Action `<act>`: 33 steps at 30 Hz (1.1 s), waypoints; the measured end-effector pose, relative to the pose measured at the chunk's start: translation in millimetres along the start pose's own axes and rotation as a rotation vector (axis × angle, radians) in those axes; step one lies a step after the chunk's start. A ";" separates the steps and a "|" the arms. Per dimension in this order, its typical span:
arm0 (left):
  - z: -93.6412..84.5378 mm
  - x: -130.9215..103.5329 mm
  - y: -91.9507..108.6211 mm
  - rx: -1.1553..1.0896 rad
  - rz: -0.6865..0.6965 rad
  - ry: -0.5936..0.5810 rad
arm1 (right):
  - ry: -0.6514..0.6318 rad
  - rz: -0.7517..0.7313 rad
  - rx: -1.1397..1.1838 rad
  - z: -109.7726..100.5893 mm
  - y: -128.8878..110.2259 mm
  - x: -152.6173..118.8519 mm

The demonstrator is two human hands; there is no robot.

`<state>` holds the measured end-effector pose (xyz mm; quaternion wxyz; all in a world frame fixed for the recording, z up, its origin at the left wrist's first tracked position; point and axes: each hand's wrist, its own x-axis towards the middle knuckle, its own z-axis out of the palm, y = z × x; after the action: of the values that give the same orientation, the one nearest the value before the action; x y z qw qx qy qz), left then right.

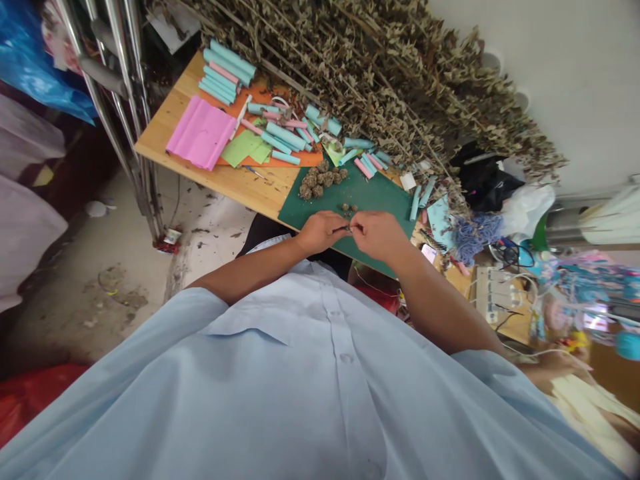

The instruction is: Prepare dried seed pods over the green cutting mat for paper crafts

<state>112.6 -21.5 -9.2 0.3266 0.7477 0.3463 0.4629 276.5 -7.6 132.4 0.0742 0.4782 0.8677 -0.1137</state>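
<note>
Both hands meet over the front edge of the green mat [300, 203]. My left hand [323, 232] is closed in a pinch on a small dark item, too small to name. My right hand [377, 233] has its fingertips pressed together at the end of that item, and what they hold is too small to make out. Just beyond the fingers lie small brown crumbly bits [345, 207]. Farther back on the mat sits a pile of brown textured balls [317, 180].
Blue paper rolls [283, 135], a pink sheet [201, 133] and green papers [243, 147] cover the wooden table [165, 127]. Dried stalks [380, 73] lie along the back. Metal crutches [130, 87] stand left. A phone [429, 253] and a person's hand [555, 363] are at right.
</note>
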 end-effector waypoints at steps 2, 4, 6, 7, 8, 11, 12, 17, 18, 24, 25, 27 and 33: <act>0.5 0.0 -0.9 -0.005 -0.001 0.003 | 0.006 0.016 0.013 -0.1 -0.9 1.9; 0.5 -0.1 -1.2 -0.004 -0.009 0.000 | 0.020 0.026 0.026 0.7 -1.1 3.5; -0.1 0.0 -0.6 0.007 -0.027 -0.009 | 0.029 0.031 0.042 1.6 -0.4 4.6; -0.4 0.2 -0.1 0.011 -0.037 -0.010 | 0.027 0.033 0.052 1.9 0.3 4.8; -0.7 0.4 0.4 0.010 -0.045 -0.006 | 0.019 0.034 0.064 2.0 1.1 4.6; -1.1 1.5 1.4 -0.024 -0.033 0.005 | -0.002 0.044 0.102 1.7 3.8 1.2; -1.1 1.8 1.5 -0.036 -0.027 0.005 | 0.001 0.052 0.116 1.6 4.5 -0.8; -1.0 2.2 1.2 -0.046 -0.022 0.000 | 0.082 0.122 0.200 1.7 4.6 -11.5; -0.8 2.0 1.2 -0.045 -0.020 -0.001 | 0.091 0.135 0.209 1.7 4.2 -12.9; 1.7 0.6 0.3 -0.026 -0.024 0.034 | 0.066 0.089 0.128 1.8 2.6 -13.4; 1.8 0.3 0.2 -0.022 -0.028 0.036 | 0.057 0.077 0.105 1.9 2.5 -12.8; 1.6 0.0 0.3 -0.017 -0.030 0.037 | 0.034 0.058 0.055 1.8 2.2 -11.4; -1.1 0.0 1.5 -0.012 -0.014 0.008 | -0.048 0.044 -0.035 -4.5 -3.3 -4.3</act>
<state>112.0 -22.1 -7.6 0.3331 0.7413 0.3501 0.4658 276.0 -11.7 138.2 0.1058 0.4931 0.8567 -0.1083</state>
